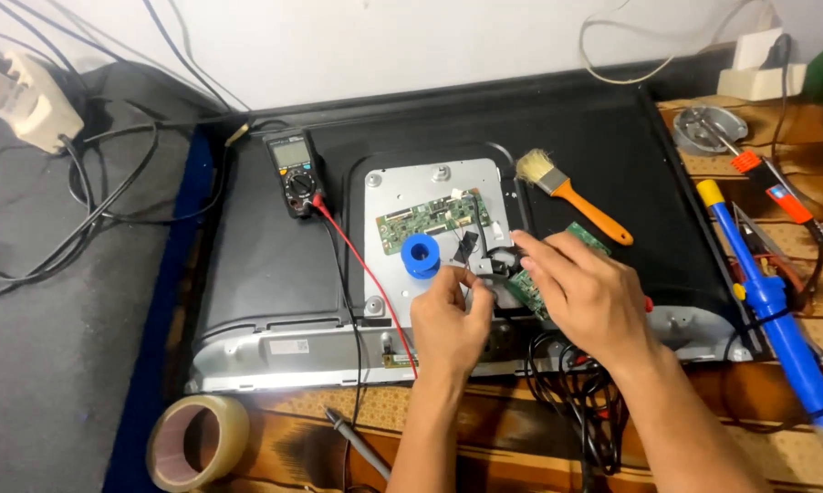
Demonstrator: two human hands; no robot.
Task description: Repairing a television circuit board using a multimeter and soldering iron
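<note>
At your far left a tape roll (197, 441) sits at the desk (484, 429) edge, then the multimeter (295, 171) whose red lead (366, 274) runs just beside your left hand (448, 319); a snag could drag the meter. That hand's grip is pinched on a small black connector (483, 271) over the metal plate (421, 183), beside the blue solder spool (421, 255). Your right hand (587, 290) is closed on a green circuit board (532, 290); pulling could strain the wires. Rightward, brush (571, 194) and blue desoldering pump (776, 310) crowd you; open room lies on the black panel (612, 137) behind

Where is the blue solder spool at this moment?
In the head view, the blue solder spool sits on the grey metal plate, just below the long green circuit board and left of the left hand.
</note>
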